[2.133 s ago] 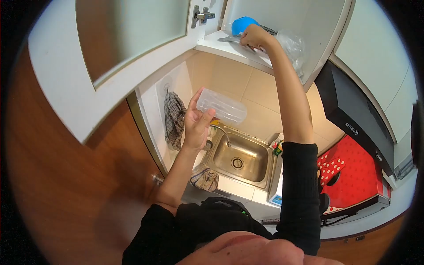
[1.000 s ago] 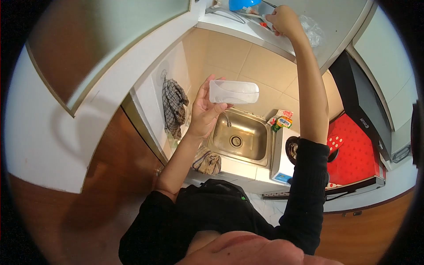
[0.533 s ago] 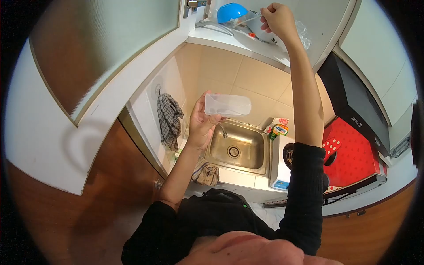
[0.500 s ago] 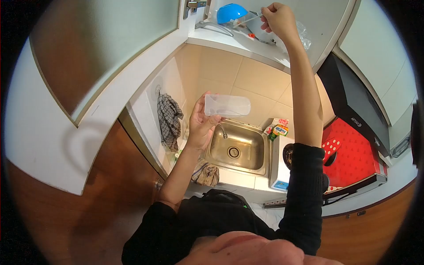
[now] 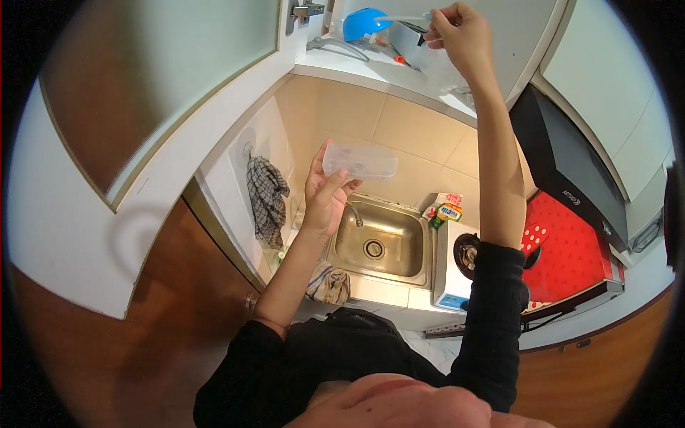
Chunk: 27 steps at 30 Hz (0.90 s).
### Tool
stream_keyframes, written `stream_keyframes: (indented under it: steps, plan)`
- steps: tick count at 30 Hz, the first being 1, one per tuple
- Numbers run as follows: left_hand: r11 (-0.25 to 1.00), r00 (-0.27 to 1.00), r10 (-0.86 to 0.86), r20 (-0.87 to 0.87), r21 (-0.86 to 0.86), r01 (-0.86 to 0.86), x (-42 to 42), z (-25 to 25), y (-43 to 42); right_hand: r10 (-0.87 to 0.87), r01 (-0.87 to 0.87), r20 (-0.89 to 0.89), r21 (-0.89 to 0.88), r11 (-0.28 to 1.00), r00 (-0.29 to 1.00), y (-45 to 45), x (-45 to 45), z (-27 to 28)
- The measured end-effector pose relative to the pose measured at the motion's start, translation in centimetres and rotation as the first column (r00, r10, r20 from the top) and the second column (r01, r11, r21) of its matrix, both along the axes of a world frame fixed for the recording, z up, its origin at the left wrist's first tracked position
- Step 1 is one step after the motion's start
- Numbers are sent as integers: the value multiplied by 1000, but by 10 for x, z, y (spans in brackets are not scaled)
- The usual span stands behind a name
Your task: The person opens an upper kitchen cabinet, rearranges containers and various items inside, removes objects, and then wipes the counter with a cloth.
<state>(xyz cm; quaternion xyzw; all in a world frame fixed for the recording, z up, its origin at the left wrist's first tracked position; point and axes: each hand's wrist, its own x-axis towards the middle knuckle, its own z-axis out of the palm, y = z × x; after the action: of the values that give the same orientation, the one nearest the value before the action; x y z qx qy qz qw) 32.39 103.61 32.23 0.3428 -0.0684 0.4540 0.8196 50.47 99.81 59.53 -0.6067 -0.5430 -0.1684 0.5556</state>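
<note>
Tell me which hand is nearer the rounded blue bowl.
Right. The right hand is beside the bowl; the left hand is below the bowl's white shelf, holding a translucent plastic container.

Bowl (image 5: pixel 360 26) on shelf (image 5: pixel 342 66); sink (image 5: pixel 401 250) below; stove (image 5: pixel 447 267) right of sink, towel (image 5: pixel 266 203) left.

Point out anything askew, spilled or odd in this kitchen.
On the cupboard shelf, the blue bowl looks tipped instead of sitting flat. A striped cloth lies bunched at the counter's edge, rather untidily. No spill shows.
</note>
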Motion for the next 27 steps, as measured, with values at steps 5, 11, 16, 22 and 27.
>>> stream_keyframes:
  steps: [5, 11, 16, 22, 27]
  plan:
    - [999, 998, -47, -28, -3, 47, 9, -9, -2, -69, 69, 11, -240, 968, 998, 24, -31, 29]
    - [997, 996, -76, -43, -15, 76, 10, -14, -3, -4, 172, 334, -475, 863, 943, 114, -14, 13]
    - [998, 995, -62, -72, -12, 62, -2, -25, 2, 58, 124, 300, -553, 824, 952, 135, -4, 3]
    - [998, 991, -51, -128, -50, 45, -2, -39, 10, -354, 495, 358, -477, 726, 864, 133, 18, 32]
    - [995, 983, -90, -160, -67, 80, 3, -43, 9, -438, 574, 371, -524, 630, 819, 159, 31, 20]
